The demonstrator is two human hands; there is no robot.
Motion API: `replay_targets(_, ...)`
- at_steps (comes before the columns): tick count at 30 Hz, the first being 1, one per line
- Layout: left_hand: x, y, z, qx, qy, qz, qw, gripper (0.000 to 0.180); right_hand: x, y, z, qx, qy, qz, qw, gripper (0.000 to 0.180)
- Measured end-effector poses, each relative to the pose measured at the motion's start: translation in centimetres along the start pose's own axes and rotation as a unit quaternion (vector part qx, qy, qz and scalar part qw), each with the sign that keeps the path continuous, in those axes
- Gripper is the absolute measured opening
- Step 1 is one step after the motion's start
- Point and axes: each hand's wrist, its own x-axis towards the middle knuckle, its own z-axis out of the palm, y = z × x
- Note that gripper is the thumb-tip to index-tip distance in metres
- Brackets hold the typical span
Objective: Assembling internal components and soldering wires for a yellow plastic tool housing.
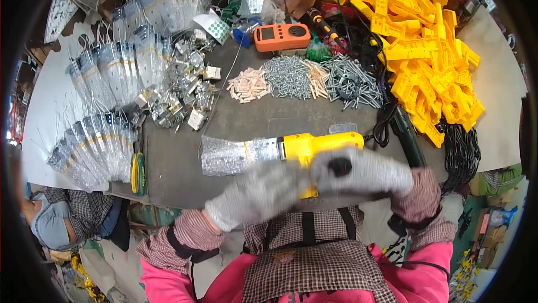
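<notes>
A yellow power-tool housing (323, 142) lies across the near middle of the bench, its short handle pointing toward me. From its left end sticks a bubble-wrapped part (227, 156) with a metal collar. My left hand (260, 191), in a grey glove, is at the housing's near left side, below the wrapped part; motion smears its fingers. Over the handle's right side my gloved right hand (358, 173) is curled closed. A dark round end (339, 166) shows at its fingers, but what it belongs to cannot be made out.
Heaped screws (288, 76) and pale pink pieces (248, 84) lie beyond the housing, near an orange meter (282, 37). Yellow shells (420, 51) pile up at right, beside black cables (462, 154). Bubble-wrapped parts (106, 73) and yellow-green cutters (138, 174) are at left. A dark cylindrical tool (408, 135) lies right.
</notes>
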Motion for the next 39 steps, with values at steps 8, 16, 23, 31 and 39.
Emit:
replay_targets(8,11.8,-16.6,5.1,-0.05,0.168,-0.252,0.952,0.033,17.2,6.3,-9.4,-0.425,0.282,-0.108,0.854,0.023)
replay_targets(16,12.4,-15.5,4.3,-0.038,0.167,-0.259,0.951,0.028,14.4,3.7,-10.0,-0.356,0.346,-0.034,0.868,0.019)
replay_targets(23,11.6,-12.1,1.9,-0.199,0.112,-0.31,0.923,0.022,-0.5,-0.8,-3.1,-0.231,0.335,-0.118,0.906,0.02)
replay_targets(31,15.3,-3.4,2.3,-0.386,-0.011,-0.143,0.911,0.031,-3.9,6.0,1.3,-0.306,0.431,-0.099,0.843,0.027)
replay_targets(39,15.2,-3.7,3.4,-0.599,0.004,-0.22,0.77,0.04,-4.6,7.2,0.8,-0.345,0.419,-0.144,0.827,0.031)
